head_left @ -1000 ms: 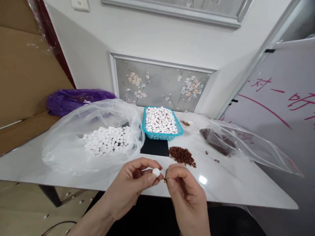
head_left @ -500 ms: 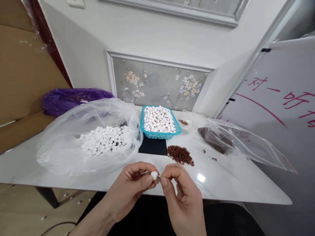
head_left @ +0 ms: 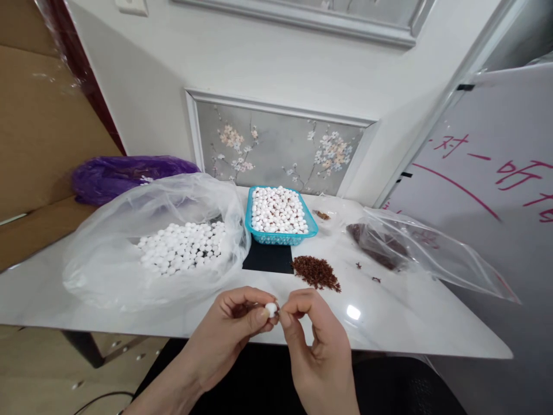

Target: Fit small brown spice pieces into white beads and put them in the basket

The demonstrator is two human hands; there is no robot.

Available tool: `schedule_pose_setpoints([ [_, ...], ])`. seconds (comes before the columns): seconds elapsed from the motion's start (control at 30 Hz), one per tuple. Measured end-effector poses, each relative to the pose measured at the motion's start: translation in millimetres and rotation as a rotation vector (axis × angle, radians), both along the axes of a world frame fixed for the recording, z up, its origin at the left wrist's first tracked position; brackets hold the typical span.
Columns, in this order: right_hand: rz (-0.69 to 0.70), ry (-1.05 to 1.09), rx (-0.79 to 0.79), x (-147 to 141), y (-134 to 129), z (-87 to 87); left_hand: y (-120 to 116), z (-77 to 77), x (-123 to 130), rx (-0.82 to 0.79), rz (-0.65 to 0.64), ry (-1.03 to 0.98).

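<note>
Between the thumb and fingers of my left hand (head_left: 235, 323) is a small white ball (head_left: 271, 310). My right hand (head_left: 317, 340) is pinched closed right beside it, its fingertips at the ball's right side. A small brown piece (head_left: 277, 312) shows there between ball and fingertips, partly hidden by them. Just beyond my hands lies a pile of small brown star-like pieces (head_left: 316, 272). Farther back, a blue plastic basket (head_left: 283, 238) is filled with white balls, with bits of brown among them. To the left, an open clear plastic bag (head_left: 108, 271) holds many loose white balls.
A black flat sheet (head_left: 268, 257) lies partly under the basket on the white table (head_left: 415, 323). Toward the right are a clear bag of brown pieces (head_left: 380, 248) and a few stray bits. A purple bag (head_left: 129, 173) sits back left. White balls lie on the floor.
Almost nothing differs. My right hand has shifted very slightly left, with its fingertips still at the ball; my left hand keeps its hold.
</note>
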State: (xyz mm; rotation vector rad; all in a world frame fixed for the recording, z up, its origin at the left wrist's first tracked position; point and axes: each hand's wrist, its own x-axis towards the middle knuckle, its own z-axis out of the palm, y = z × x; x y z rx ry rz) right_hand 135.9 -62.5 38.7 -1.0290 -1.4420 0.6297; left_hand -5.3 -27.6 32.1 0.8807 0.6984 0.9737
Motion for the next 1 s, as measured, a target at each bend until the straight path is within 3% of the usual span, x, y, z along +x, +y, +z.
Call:
schedule_pose_setpoints([
  [0.63,-0.059,-0.122,0.057,-1.1,3.6,-8.8,-0.5,2.6,4.2,0.037,0.072,0.086],
  [0.8,0.003,-0.099,-0.046,0.3,5.5,-8.7,1.5,1.8,3.3,0.018,0.069,0.125],
  [1.0,0.193,0.135,-0.231,9.7,6.3,-2.2,1.2,-3.6,6.0,-0.085,0.027,-0.068],
])
